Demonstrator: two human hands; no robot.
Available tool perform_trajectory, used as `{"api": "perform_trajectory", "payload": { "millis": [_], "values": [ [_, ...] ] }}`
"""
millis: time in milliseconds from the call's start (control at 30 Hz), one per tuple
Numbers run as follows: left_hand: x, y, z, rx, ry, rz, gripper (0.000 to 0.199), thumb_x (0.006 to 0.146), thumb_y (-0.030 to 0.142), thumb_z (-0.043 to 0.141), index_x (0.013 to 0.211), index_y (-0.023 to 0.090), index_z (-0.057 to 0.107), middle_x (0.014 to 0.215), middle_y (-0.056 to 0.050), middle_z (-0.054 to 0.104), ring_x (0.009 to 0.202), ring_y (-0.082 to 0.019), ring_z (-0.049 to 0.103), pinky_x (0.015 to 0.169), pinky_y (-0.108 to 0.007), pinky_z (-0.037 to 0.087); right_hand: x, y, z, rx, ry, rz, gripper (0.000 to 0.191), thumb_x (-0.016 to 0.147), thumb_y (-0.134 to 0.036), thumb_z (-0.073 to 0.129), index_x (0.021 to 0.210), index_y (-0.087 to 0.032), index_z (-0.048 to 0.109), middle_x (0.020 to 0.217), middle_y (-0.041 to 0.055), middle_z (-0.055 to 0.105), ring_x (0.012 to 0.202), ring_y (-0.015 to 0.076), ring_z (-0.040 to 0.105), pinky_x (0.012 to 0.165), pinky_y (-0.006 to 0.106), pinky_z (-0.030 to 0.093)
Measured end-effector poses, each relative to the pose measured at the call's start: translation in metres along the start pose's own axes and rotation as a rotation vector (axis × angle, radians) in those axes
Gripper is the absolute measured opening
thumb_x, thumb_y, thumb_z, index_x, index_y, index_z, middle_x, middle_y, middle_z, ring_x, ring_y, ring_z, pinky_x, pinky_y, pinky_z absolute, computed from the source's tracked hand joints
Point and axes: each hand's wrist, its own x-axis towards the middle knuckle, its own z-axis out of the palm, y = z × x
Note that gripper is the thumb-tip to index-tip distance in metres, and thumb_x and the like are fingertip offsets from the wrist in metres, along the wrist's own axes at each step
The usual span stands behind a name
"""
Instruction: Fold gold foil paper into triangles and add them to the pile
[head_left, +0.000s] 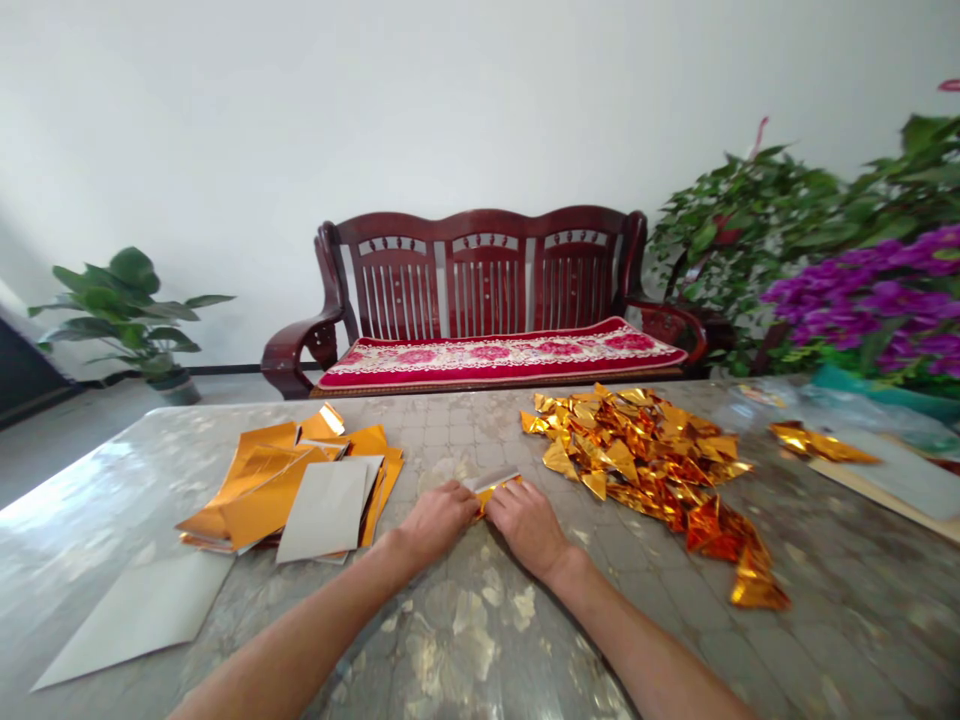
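Both hands meet at the middle of the table [450, 650], on one sheet of gold foil paper [495, 486] whose grey-white back partly shows. My left hand [444, 518] is closed on the sheet's left end, fingers bent. My right hand [528, 526] presses its right end with the fingers together. The fingers hide much of the sheet, so its exact folds cannot be made out. Left of the hands lies a loose stack of gold foil sheets [262, 480], with a sheet grey side up [326, 508] on it. To the right is a heap of folded gold foil pieces [637, 450].
A single grey-white sheet [142, 610] lies at the table's left front. Plastic wrapping [847, 415] and a flat pale board [900, 475] are at the right edge, near purple flowers [877, 300]. Behind the table stands a dark wooden bench [484, 285]; a potted plant [139, 315] is at left.
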Motion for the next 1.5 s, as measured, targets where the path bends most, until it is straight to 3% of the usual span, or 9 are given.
{"api": "perform_trajectory", "payload": {
  "millis": [433, 700, 867, 1067, 1500],
  "values": [
    [0.000, -0.004, 0.009, 0.116, 0.012, 0.041, 0.020, 0.096, 0.017, 0.048, 0.098, 0.017, 0.068, 0.092, -0.007, 0.070, 0.088, -0.022, 0.061, 0.077, -0.031, 0.045, 0.003, 0.000, 0.007, 0.015, -0.024, 0.088, 0.018, 0.097, -0.012, 0.049, 0.085, -0.019, 0.060, 0.086, 0.0046, 0.063, 0.082, 0.0217, 0.054, 0.075, 0.035, 0.035],
    [0.001, 0.007, 0.028, 0.165, 0.151, -0.038, 0.013, 0.095, 0.019, 0.053, 0.090, 0.018, 0.065, 0.083, -0.006, 0.068, 0.083, -0.022, 0.062, 0.075, -0.033, 0.046, -0.004, 0.002, -0.006, 0.184, -0.011, 0.171, 0.007, 0.094, -0.025, 0.057, 0.089, -0.020, 0.059, 0.094, 0.0047, 0.062, 0.092, 0.0213, 0.052, 0.079, 0.033, 0.036],
    [0.001, 0.012, 0.029, 0.018, 0.242, -0.101, 0.025, 0.099, 0.029, 0.047, 0.087, 0.021, 0.067, 0.082, -0.003, 0.069, 0.082, -0.018, 0.062, 0.078, -0.029, 0.046, -0.010, 0.010, -0.003, 0.210, -0.021, 0.196, 0.013, 0.095, -0.027, 0.055, 0.085, -0.020, 0.059, 0.091, 0.0042, 0.063, 0.090, 0.0209, 0.053, 0.076, 0.032, 0.037],
    [-0.006, 0.003, 0.026, -0.274, 0.295, -0.174, 0.030, 0.096, 0.016, 0.045, 0.110, 0.027, 0.070, 0.111, -0.002, 0.068, 0.101, -0.017, 0.060, 0.089, -0.028, 0.048, -0.010, 0.015, 0.002, 0.243, -0.012, 0.304, 0.012, 0.098, -0.024, 0.052, 0.089, -0.021, 0.060, 0.091, 0.0032, 0.064, 0.090, 0.0195, 0.056, 0.079, 0.031, 0.039],
    [-0.004, 0.003, 0.025, -0.365, 0.286, -0.268, 0.025, 0.093, 0.019, 0.051, 0.098, 0.027, 0.074, 0.106, -0.002, 0.068, 0.101, -0.018, 0.060, 0.093, -0.029, 0.047, -0.003, 0.009, -0.004, 0.189, -0.069, 0.403, 0.012, 0.097, -0.021, 0.051, 0.091, -0.022, 0.061, 0.096, 0.0041, 0.066, 0.094, 0.0215, 0.056, 0.079, 0.032, 0.038]
  ]
}}
